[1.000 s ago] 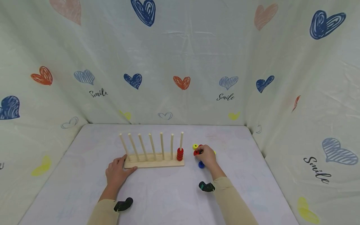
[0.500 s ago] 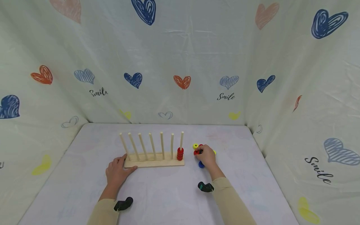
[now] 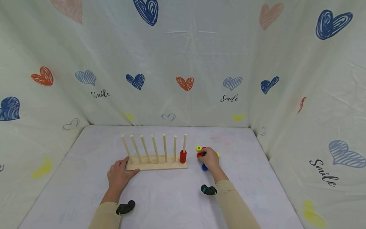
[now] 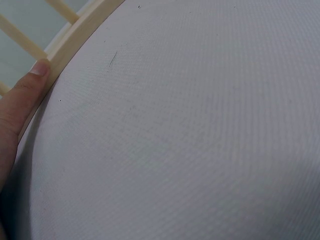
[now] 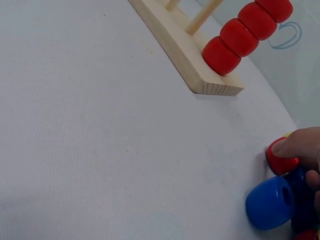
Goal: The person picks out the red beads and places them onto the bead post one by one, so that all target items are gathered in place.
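Note:
A wooden peg rack [image 3: 157, 167] with several upright pegs stands on the table. Red beads [image 3: 183, 156] are stacked on its rightmost peg; the other pegs are bare. My left hand [image 3: 117, 175] grips the rack's left end, its thumb [image 4: 31, 90] along the front edge. To the right of the rack, my right hand [image 3: 211, 159] pinches a red bead [image 5: 280, 161] among loose beads, low at the table. A blue bead [image 5: 267, 202] lies just beside that hand, and a yellow bead [image 3: 198, 148] sits behind its fingertips. The hand hides part of the bead group.
The white-covered table [image 3: 168, 197] meets a hanging cloth [image 3: 200, 105] with printed hearts at its back and sides. Dark cameras stick out from both wrists, one at the left sleeve [image 3: 105, 216] and one at the right sleeve [image 3: 234, 200].

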The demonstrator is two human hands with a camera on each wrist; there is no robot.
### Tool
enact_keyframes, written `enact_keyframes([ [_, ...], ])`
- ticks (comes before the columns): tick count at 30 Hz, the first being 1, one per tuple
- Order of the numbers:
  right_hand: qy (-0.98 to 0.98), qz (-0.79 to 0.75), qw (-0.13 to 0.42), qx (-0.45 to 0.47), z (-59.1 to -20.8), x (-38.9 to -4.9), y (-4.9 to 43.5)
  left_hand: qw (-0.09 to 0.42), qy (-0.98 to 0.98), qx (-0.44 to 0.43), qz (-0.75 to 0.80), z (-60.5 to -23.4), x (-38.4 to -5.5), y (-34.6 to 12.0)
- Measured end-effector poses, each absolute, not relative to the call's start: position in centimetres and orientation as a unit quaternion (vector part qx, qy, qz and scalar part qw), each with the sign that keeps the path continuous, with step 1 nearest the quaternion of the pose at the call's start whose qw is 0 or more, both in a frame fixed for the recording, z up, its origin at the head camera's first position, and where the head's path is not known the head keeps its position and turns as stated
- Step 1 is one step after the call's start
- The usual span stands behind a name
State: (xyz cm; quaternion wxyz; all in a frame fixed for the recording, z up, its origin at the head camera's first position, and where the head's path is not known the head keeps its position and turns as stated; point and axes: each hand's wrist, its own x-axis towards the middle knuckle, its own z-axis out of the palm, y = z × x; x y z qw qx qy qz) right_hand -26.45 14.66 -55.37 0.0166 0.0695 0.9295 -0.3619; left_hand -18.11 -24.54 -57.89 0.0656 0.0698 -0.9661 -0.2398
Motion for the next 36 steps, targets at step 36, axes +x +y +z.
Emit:
enact_keyframes([
  [36,0.910,-0.411,0.043,0.034,-51.8,-25.8,14.9,0.060,-0.965,0.076,-0.243,-58.0,-18.1,-24.5],
])
